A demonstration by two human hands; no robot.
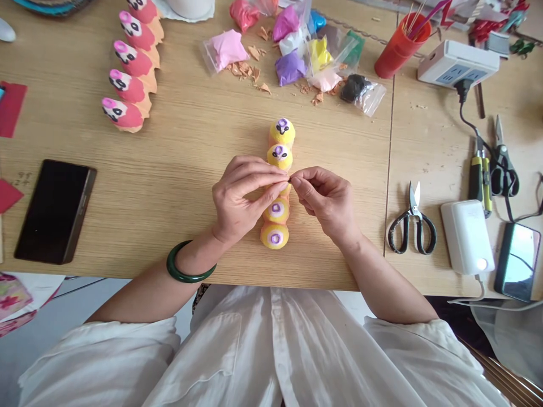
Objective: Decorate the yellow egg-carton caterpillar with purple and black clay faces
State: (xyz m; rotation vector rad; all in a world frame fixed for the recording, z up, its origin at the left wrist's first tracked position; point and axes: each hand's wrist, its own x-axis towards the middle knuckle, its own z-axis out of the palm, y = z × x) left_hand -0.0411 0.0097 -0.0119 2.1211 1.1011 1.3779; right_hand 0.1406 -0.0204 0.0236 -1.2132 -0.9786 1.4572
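Where the fingertips (285,185) meet: both hands pinching together above a row of yellow painted egg-carton figures (275,212); whatever sits in the pinch too fine to tell.
Left hand (246,198): closed in a light fingertip grip, jade bangle (190,263) at the wrist.
Right hand (324,203): likewise pinching, fingers curled.
Figures: in a line on a wooden table (190,141), between the forearms; one partly hidden beneath the hands.
Risk: pinched piece slipping from damp or hurried fingers; knuckles nudging the row out of line.
Table edge: near the lowest figure; a short path for anything knocked loose.
Open room: bare wood left toward a black phone (55,212); right toward black-handled scissors (412,226); pink figures (127,73) well apart.
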